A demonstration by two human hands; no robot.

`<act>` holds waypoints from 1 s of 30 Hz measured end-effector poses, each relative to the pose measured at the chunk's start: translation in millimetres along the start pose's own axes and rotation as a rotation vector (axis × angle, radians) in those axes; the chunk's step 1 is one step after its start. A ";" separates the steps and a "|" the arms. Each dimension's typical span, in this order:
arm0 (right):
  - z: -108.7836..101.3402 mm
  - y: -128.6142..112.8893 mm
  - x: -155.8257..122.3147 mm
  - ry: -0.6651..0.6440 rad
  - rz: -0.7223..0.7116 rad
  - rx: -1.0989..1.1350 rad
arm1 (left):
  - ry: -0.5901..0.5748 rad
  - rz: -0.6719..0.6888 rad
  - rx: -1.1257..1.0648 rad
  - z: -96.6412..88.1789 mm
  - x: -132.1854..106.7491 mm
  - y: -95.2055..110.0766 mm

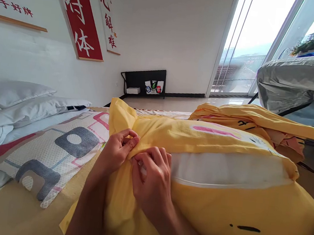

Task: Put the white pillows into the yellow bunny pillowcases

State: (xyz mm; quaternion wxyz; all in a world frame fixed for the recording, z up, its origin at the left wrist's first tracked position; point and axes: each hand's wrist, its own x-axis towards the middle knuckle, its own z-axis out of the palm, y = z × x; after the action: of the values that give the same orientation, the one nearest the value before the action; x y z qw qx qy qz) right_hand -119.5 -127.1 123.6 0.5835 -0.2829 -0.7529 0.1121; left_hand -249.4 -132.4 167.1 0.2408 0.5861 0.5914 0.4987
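Note:
A yellow pillowcase (219, 214) with black marks lies across my lap on the bed, and a white pillow (224, 169) shows through its open slit. My left hand (117, 150) pinches the yellow cloth at the slit's left end, fingers closed on the fabric. Just to its right, my right hand (150, 180) is curled with its fingertips pressed on the same edge of the opening. The two hands nearly touch.
A patterned pillow (49, 154) and white pillows (15, 99) lie to the left by the wall. More yellow bedding (257, 120) is bunched behind. A grey covered object (295, 83) stands at right near the glass door. A black shelf (145, 82) sits against the far wall.

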 end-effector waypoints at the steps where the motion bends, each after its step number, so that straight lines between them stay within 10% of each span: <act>1: -0.8 -0.8 0.0 0.001 -0.004 -0.014 | 0.002 -0.001 -0.003 0.2 -0.7 0.7; 10: -16.4 -1.6 3.9 0.025 -0.018 -0.115 | 0.221 -0.017 -0.078 -9.0 -5.3 4.8; 30: -30.5 10.1 9.2 -0.058 -0.037 -0.220 | 0.139 -0.084 -0.071 -21.6 1.7 -8.7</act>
State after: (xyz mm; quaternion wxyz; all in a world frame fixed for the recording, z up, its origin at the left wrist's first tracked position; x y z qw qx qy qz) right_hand -89.2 -118.7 135.0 0.5292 -0.3279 -0.7822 0.0263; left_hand -272.4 -135.8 168.4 0.2407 0.5157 0.6128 0.5482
